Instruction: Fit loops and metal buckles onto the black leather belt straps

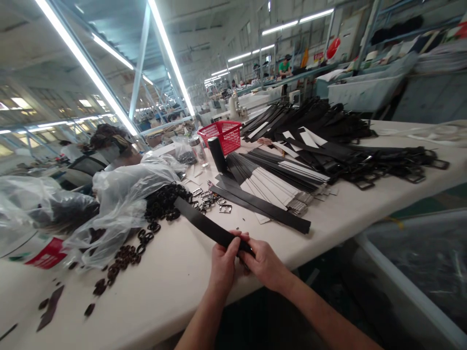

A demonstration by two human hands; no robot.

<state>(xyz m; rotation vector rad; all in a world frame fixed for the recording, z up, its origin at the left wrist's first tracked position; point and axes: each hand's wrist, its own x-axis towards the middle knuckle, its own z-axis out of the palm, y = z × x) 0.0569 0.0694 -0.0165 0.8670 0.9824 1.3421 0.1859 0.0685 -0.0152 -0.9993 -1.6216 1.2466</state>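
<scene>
Seeming partly done, the work shows a heap of black straps with dark metal buckles (343, 158), while a stack of flat black strips with white ends (268, 187) looks left to do; near the edge of the cream table (171, 282), the left hand (224, 257) and right hand (263, 261) pinch one end of a long flat black strap (202, 224), fingers curled

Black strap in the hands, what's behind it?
Behind the black strap are the pale table and, at the strap's far end, black rings. Whatever the strap and fingers cover can't be seen.
</scene>
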